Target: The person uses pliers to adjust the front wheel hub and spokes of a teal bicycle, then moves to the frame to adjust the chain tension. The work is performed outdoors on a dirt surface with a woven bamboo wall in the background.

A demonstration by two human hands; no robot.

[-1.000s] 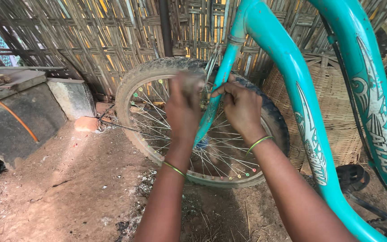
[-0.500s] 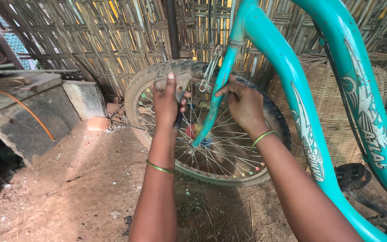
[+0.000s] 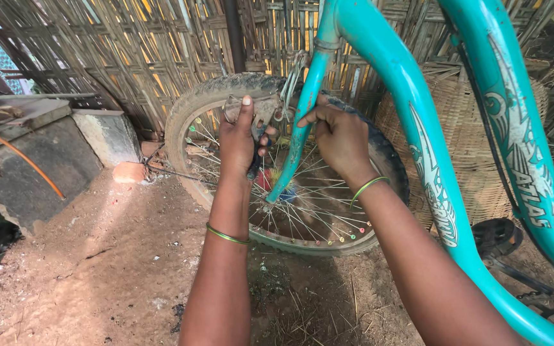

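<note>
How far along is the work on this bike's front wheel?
Done: the front wheel sits in the teal fork. In hand: the left hand holds the metal brake piece over the tyre, and the right hand grips the fork. Left: the brake piece still looks loose, not visibly fixed.

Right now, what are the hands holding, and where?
Left hand grips the metal brake caliper above the front tyre; right hand pinches near the teal fork's top.
</note>
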